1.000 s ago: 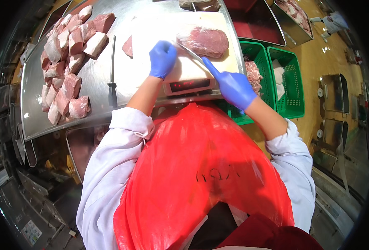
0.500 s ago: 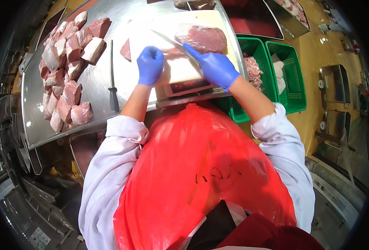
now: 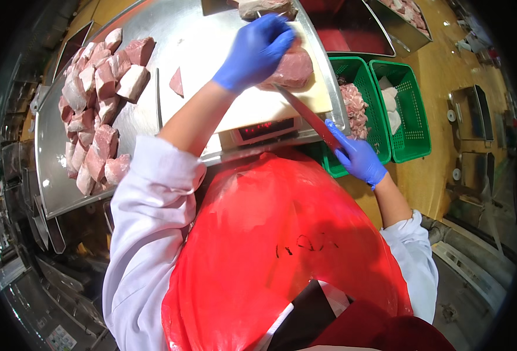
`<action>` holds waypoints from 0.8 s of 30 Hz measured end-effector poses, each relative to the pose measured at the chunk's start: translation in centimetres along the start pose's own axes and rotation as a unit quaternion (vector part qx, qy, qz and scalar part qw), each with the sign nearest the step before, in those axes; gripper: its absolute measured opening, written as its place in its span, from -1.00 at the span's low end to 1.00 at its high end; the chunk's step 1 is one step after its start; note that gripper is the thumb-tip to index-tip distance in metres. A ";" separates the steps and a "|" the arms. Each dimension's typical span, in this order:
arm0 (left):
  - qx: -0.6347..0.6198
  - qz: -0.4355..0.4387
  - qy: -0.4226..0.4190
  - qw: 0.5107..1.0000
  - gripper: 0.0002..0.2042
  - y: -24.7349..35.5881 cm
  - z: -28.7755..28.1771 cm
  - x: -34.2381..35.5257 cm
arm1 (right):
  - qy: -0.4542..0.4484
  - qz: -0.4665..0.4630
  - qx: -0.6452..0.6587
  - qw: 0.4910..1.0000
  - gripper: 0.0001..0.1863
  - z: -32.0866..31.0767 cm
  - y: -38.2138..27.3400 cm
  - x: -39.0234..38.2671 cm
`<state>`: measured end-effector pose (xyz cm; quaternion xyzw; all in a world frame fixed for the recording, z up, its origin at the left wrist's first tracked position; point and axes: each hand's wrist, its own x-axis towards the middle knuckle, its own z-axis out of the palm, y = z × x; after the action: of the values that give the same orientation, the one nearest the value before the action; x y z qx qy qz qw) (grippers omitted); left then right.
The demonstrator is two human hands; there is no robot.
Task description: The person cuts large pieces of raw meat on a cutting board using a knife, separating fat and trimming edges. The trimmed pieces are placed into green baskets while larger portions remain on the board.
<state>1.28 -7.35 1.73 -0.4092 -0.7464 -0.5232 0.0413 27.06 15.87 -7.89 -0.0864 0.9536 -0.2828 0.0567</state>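
My left hand [image 3: 257, 54], in a blue glove, reaches over the white cutting board [image 3: 241, 114]. Its curled fingers grip the far side of a large pink piece of meat [image 3: 293, 69], and the fingertips are slightly blurred. Down at the table's right corner, my right hand [image 3: 362, 159], also gloved, is closed around a knife [image 3: 312, 120]. The long blade slants up and left, its tip beside the meat's near edge. Left of the board lies a small meat scrap [image 3: 176, 82].
A heap of meat chunks [image 3: 94, 111] covers the left of the steel table [image 3: 54, 169]. A sharpening steel [image 3: 158, 99] is partly behind my left arm. A red-lit scale display [image 3: 267, 129] sits below the board. Green baskets [image 3: 410, 111] stand right, one with meat trimmings [image 3: 355, 105].
My left hand has moved up and right from the board's near left onto the meat. The right hand and knife have swung down and right, away from the board's middle.
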 end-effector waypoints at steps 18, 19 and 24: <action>0.145 -0.107 0.004 0.984 -0.67 -13.6 3.2 -5.6 | 0.195 0.027 0.429 0.881 -0.18 1.3 0.8 22.1; 0.131 -0.107 -0.033 0.985 -0.66 -13.1 2.2 -6.6 | 0.200 0.029 0.350 0.915 -0.18 0.2 1.1 21.7; 0.006 -0.226 0.126 0.966 -0.62 -12.8 -3.2 -9.7 | 0.217 -0.048 0.147 0.964 -0.18 -0.6 -2.6 17.5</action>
<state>-1.84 -16.96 -11.11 -0.1602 -0.8117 -0.5613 0.0179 10.23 10.61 -7.06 -0.0592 0.8857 -0.4341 -0.1534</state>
